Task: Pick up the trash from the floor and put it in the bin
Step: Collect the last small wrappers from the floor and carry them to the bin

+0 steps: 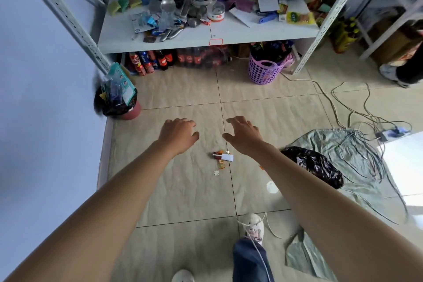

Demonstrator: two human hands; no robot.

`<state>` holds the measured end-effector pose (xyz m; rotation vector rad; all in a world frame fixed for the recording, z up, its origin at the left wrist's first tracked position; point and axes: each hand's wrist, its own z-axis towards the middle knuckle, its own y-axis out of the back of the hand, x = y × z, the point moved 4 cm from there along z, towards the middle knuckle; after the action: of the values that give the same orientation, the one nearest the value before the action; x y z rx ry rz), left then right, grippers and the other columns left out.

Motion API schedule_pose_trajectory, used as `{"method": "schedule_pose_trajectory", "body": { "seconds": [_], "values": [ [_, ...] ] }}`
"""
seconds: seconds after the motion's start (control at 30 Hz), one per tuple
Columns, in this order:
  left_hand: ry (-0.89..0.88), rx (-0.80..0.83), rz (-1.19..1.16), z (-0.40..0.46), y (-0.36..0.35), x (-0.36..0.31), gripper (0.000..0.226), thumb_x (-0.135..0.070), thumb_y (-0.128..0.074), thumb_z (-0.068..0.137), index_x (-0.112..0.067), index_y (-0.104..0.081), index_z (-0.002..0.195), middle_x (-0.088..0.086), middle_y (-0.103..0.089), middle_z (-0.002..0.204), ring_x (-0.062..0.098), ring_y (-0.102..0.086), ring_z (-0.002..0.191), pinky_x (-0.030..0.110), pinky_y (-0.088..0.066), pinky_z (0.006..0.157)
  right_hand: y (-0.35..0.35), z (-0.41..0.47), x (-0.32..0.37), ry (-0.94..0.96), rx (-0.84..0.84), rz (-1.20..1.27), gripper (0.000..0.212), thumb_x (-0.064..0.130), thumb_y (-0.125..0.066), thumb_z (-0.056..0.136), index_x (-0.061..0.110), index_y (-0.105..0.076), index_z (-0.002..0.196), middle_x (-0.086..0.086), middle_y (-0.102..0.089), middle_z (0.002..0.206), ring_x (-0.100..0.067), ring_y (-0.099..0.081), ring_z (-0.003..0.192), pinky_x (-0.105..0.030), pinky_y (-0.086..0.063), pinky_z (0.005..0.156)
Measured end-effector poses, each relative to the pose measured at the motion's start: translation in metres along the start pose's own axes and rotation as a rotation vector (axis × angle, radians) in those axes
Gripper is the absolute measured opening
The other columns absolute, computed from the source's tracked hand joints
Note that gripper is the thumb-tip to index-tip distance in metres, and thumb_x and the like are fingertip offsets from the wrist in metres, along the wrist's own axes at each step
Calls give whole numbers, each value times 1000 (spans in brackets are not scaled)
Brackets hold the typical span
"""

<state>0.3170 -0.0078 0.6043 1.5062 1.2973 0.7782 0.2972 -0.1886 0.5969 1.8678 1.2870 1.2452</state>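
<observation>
Both arms reach forward over the tiled floor (183, 190), palms down. The left hand (177, 134) and the right hand (245, 136) are released, fingers spread and slightly curled, grasping nothing, with a gap between them. The trash (221, 158) lies on the floor just below that gap, beside a tile seam: a small cluster of orange and red wrappers with a white slip, and a tiny crumpled scrap a little nearer the person. Neither hand touches it. The bin (131, 112) stands at the floor's left edge against the wall, by the shelf's front left post; it is lined with a black bag and stuffed with packaging that sticks out above the rim. A black bag (313, 165) rests on a grey sheet (357, 167) toward the floor's right edge, among loose cables (357, 107). A purple basket (265, 71) sits under the shelf (206, 36), next to bottles (160, 60). A white shoe (253, 226) is planted near the floor's bottom edge.
</observation>
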Motion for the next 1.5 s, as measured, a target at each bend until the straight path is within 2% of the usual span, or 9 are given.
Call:
{"method": "schedule_pose_trajectory", "body": {
  "seconds": [0.2,0.37,0.7,0.9,1.03,1.13,1.23,1.37,1.5],
  "values": [
    [52,37,-66,57,-42,-48,48,-40,-44,94,-16,-52,134,4,-54,140,24,-54,124,36,-39,101,-10,49,-80,-2,64,-3,54,35,-49,94,19,-36,145,-8,-37,149,-29,-39,133,-40,-30,107],
    [138,39,-112,126,-110,-75,44,-37,-45,93,-15,-55,130,5,-59,135,27,-55,121,36,-42,96,-47,116,-165,0,96,-44,53,33,-49,94,19,-38,144,-7,-39,149,-28,-39,134,-39,-31,106],
    [212,198,-106,231,-344,-72,40,-34,-49,91,-13,-57,124,8,-61,127,29,-56,116,39,-44,93,-234,244,-334,-73,235,-91,49,33,-48,95,21,-42,142,-5,-38,150,-27,-37,135,-39,-29,108],
    [183,262,-145,296,-486,-65,49,-32,-54,89,-23,-47,137,5,-55,134,27,-48,125,38,-40,100,-348,303,-431,-89,290,-199,54,28,-55,90,22,-42,142,-4,-37,151,-28,-36,136,-41,-30,107],
    [166,278,-135,334,-557,-64,48,-24,-52,92,-17,-46,139,6,-46,145,27,-41,132,38,-37,105,-395,324,-485,-57,314,-356,58,19,-58,87,20,-40,143,-7,-35,150,-29,-31,138,-44,-31,110],
    [88,277,-111,356,-593,-69,50,-16,-54,90,-17,-46,139,8,-42,148,28,-41,134,37,-33,107,-419,328,-515,-51,344,-499,65,11,-58,85,20,-34,145,-8,-30,151,-29,-25,142,-48,-28,113],
    [22,285,-76,371,-616,-71,56,-13,-63,84,-19,-46,138,10,-47,142,29,-45,128,37,-37,99,-435,331,-532,-17,325,-575,64,8,-54,86,19,-34,146,-11,-33,148,-30,-30,140,-47,-28,113],
    [7,354,46,382,-637,-67,68,-17,-73,78,-19,-43,139,12,-45,137,32,-44,125,43,-40,97,-448,342,-534,80,218,-651,53,2,-54,86,16,-46,136,-13,-48,127,-33,-46,122,-42,-38,97],
    [31,290,128,387,-647,-61,53,-11,-71,78,-10,-47,126,14,-50,128,33,-46,121,43,-39,94,-459,353,-533,147,225,-693,35,-3,-47,88,8,-54,120,-14,-57,115,-34,-53,112,-40,-38,90]
  ]
}}
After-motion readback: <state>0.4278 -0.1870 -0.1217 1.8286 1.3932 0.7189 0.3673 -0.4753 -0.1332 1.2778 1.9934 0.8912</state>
